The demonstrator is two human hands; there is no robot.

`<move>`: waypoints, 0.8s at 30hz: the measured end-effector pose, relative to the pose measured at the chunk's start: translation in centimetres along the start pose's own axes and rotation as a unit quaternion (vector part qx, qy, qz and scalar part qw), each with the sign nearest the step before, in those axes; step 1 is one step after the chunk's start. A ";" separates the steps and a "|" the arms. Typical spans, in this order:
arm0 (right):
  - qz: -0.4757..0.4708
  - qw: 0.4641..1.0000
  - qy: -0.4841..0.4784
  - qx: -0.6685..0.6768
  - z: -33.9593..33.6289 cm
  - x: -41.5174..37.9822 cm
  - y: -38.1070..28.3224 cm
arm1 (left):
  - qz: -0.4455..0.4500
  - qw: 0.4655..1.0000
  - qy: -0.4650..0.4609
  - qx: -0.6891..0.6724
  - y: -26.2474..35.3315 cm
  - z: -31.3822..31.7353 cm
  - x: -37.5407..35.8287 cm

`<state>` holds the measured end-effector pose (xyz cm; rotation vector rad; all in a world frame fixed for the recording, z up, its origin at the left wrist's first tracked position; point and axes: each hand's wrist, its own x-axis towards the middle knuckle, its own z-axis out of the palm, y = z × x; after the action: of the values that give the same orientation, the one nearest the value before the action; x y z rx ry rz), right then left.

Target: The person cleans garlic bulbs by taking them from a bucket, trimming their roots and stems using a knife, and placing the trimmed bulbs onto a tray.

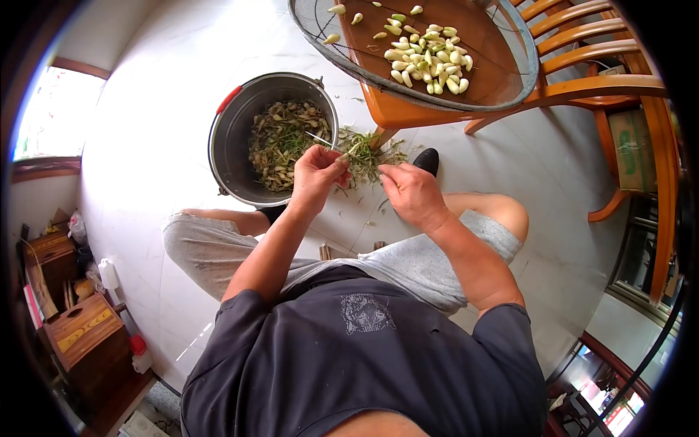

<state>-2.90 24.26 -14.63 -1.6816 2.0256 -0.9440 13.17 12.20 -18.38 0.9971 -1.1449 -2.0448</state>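
Note:
My left hand (314,177) is closed in a pinch at the right rim of a dark bucket (220,138). A thin pale strip (318,139), which looks like a plant stalk, sticks out beyond its fingertips. Beside it, my right hand (413,191) is closed with thumb and forefinger together; whatever it may hold is hidden. Green stalk trimmings (364,164) lie heaped on the floor beyond and between the hands. Inside the bucket are many small untrimmed bulbs (277,156) with brownish skins and green bits among them.
A round mesh sieve (533,54) with peeled whitish bulbs (437,62) rests on a wooden chair (378,105) at the far right. My dark shoe (427,161) is near the trimmings. Wooden boxes (87,331) stand at the left, and a carton (632,151) at the right.

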 end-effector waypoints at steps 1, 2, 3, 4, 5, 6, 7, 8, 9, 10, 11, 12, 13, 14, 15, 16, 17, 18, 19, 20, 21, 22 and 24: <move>-0.002 1.000 0.000 -0.001 0.0 0.0 0.0 | 0.003 1.000 0.002 0.001 0.1 0.1 -0.1; -0.004 1.000 -0.002 -0.005 0.0 0.0 -0.1 | 0.007 1.000 0.003 0.003 0.1 0.1 -0.1; -0.005 1.000 -0.005 -0.009 -0.1 0.0 -0.3 | 0.012 1.000 0.001 0.007 0.1 0.1 -0.1; -0.007 1.000 -0.007 -0.013 -0.2 0.0 -0.4 | 0.016 1.000 0.000 0.011 0.1 0.0 -0.1; -0.005 1.000 -0.016 -0.025 -0.1 -0.1 -0.2 | 0.021 1.000 -0.002 0.016 0.1 -0.1 -0.1; -0.004 0.999 -0.025 -0.036 0.0 -0.2 0.2 | 0.028 0.999 -0.004 0.017 0.0 -0.3 -0.1; -0.003 0.998 -0.034 -0.048 0.1 -0.5 0.7 | 0.035 0.999 -0.006 0.019 -0.2 -0.5 -0.1; 0.050 0.993 -0.076 -0.081 0.1 -0.6 1.7 | 0.043 0.999 -0.008 0.020 -0.2 -0.6 -0.1; 0.101 0.981 -0.117 -0.114 -0.3 -0.5 2.3 | 0.042 0.999 -0.015 0.008 0.0 -0.8 -0.2; 0.152 0.965 -0.157 -0.146 -0.6 -0.3 2.6 | 0.043 0.999 -0.022 -0.005 0.4 -1.0 -0.2; 0.190 0.965 -0.141 -0.116 -1.1 -0.5 2.7 | 0.044 0.998 -0.029 -0.018 0.8 -1.1 -0.2; 0.194 0.967 -0.132 -0.099 -1.6 -0.3 2.4 | 0.034 0.998 -0.039 -0.043 1.0 -1.2 -0.2; 0.196 0.969 -0.124 -0.083 -1.9 -0.2 2.2 | 0.025 0.996 -0.048 -0.068 1.2 -1.2 -0.2; 0.200 0.971 -0.115 -0.064 -2.1 0.0 2.0 | 0.014 0.994 -0.057 -0.091 1.4 -1.2 -0.3; 0.199 0.972 -0.111 -0.065 -2.2 0.2 1.8 | 0.009 0.992 -0.065 -0.108 1.6 -1.2 -0.3; 0.205 0.970 -0.121 -0.055 -2.0 0.2 1.7 | 0.004 0.989 -0.075 -0.125 1.8 -1.0 -0.4; 0.212 0.968 -0.130 -0.045 -1.9 0.3 1.8 | -0.001 0.986 -0.086 -0.142 2.0 -0.8 -0.3; 0.218 0.965 -0.139 -0.036 -1.9 0.5 1.8 | -0.002 0.986 -0.093 -0.136 2.4 -0.4 -0.3; 0.207 0.966 -0.150 -0.049 -1.9 0.7 1.7 | -0.002 0.986 -0.101 -0.130 2.9 0.0 -0.4; 0.195 0.966 -0.161 -0.062 -1.9 0.7 1.5 | -0.002 0.986 -0.107 -0.124 3.6 0.4 -0.5; 0.183 0.965 -0.171 -0.075 -1.9 0.7 1.4 | -0.005 0.988 -0.098 -0.122 4.4 1.2 -0.6; 0.180 0.964 -0.178 -0.075 -1.8 0.7 1.5 | 0.001 0.992 -0.102 -0.074 5.3 2.0 -0.4; 0.168 0.963 -0.198 -0.074 -1.4 0.6 1.8 | 0.011 0.995 -0.102 0.022 7.2 3.7 0.7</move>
<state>-5.19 24.21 -14.75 -1.3907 2.0437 -0.3198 10.60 10.00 -10.99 0.8064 -1.3026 -2.1498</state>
